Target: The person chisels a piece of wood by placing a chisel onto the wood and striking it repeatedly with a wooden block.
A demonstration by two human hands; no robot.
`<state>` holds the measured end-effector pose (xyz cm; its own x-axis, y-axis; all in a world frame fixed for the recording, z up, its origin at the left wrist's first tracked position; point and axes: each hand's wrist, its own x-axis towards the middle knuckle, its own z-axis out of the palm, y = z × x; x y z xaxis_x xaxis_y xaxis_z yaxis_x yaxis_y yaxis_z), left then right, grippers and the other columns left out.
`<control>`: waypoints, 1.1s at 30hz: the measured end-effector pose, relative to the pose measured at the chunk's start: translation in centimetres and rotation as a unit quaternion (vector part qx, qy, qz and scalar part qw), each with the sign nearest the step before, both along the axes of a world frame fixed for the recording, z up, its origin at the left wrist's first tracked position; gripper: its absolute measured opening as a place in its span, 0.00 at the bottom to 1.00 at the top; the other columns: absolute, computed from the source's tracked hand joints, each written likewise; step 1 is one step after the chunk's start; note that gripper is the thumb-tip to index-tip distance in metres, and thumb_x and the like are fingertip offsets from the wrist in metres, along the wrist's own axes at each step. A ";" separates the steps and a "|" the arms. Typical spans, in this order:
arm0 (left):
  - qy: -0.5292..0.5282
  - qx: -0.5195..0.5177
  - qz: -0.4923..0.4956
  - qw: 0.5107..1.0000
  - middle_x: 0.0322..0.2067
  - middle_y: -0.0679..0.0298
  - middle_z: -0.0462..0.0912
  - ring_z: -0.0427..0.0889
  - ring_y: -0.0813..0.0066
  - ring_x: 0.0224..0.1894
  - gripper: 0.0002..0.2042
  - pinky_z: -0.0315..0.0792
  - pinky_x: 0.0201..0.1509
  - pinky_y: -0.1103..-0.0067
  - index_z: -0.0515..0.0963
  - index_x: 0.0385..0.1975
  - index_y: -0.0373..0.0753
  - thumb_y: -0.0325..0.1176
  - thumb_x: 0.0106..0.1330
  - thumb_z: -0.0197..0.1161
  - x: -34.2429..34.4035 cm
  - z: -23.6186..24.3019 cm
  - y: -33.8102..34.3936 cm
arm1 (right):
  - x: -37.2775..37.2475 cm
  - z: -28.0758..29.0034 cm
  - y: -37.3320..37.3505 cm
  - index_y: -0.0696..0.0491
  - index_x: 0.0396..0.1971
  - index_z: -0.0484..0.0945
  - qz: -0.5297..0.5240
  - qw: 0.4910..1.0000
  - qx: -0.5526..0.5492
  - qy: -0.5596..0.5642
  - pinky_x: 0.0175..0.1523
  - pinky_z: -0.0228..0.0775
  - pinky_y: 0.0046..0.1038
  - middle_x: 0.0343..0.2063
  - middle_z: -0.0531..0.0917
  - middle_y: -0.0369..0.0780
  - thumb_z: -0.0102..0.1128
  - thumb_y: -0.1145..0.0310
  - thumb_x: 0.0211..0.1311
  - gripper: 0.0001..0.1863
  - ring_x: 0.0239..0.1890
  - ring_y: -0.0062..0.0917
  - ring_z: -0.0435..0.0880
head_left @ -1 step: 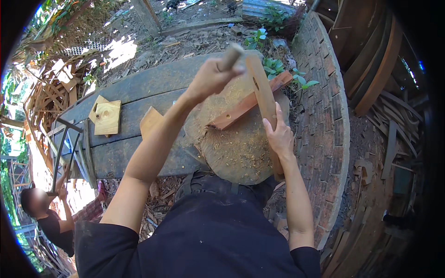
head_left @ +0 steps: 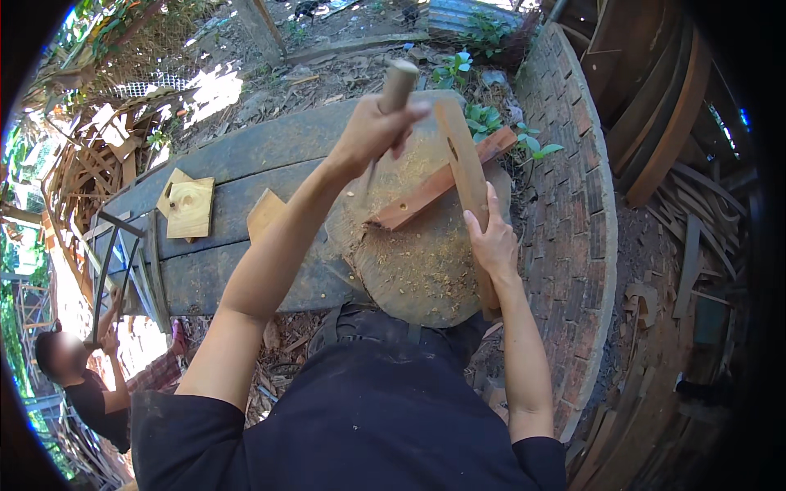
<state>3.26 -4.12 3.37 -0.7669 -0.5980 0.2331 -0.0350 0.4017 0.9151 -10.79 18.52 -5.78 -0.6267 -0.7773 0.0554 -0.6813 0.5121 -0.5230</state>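
Note:
My left hand (head_left: 372,131) is closed round a tool with a round wooden handle (head_left: 399,84), raised above a thick round wood block (head_left: 413,282). The hand is slightly blurred, and a thin part shows faintly below it; the tool's exact kind I cannot make out. A long brown wooden bar (head_left: 467,168) with a slot near its far end is gripped by my right hand (head_left: 494,239), thumb on one side and fingers along the other. Under the bar a reddish wooden piece (head_left: 417,195) with a small hole lies crosswise on the block.
Wood chips are scattered on the block. A plank table (head_left: 221,270) carries pale wood pieces (head_left: 190,209) at left. A low brick wall (head_left: 565,221) runs close along the right. Another person (head_left: 90,385) works at far left beside a wood pile (head_left: 78,188).
My left hand has shifted slightly left and the tool's handle has tipped more upright. My right hand, the bar and the reddish piece stay in place.

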 end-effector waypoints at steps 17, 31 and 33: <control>0.104 0.313 -0.056 0.942 0.14 0.75 0.64 0.60 0.88 0.12 0.12 0.52 0.14 0.85 0.67 0.23 0.42 0.33 0.63 0.63 -4.8 -1.5 1.8 | 0.8 -0.4 -0.2 0.38 0.70 0.51 -0.018 0.999 -0.029 -0.040 0.44 0.73 0.53 0.36 0.82 0.60 0.57 0.54 0.63 0.38 0.40 0.59 0.80; 0.045 0.207 -0.239 0.948 0.12 0.73 0.66 0.62 0.88 0.11 0.13 0.51 0.13 0.85 0.70 0.20 0.41 0.40 0.62 0.62 -5.5 -1.7 2.5 | 1.0 -0.5 -0.4 0.37 0.70 0.51 -0.021 0.999 -0.006 -0.028 0.44 0.72 0.53 0.35 0.82 0.60 0.55 0.51 0.64 0.37 0.39 0.60 0.80; 0.062 0.191 -0.225 0.953 0.12 0.73 0.67 0.62 0.88 0.11 0.15 0.51 0.13 0.85 0.69 0.19 0.42 0.43 0.63 0.61 -5.5 -1.7 3.3 | 1.0 -0.5 -0.3 0.37 0.70 0.51 -0.022 0.999 -0.005 -0.034 0.44 0.72 0.53 0.35 0.82 0.60 0.55 0.51 0.64 0.37 0.39 0.60 0.80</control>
<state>-2.20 -0.78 1.67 -0.9466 -0.2738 0.1701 0.1802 -0.0120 0.9836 -9.81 18.22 -6.32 -0.6627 -0.7487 0.0190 -0.6215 0.5356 -0.5718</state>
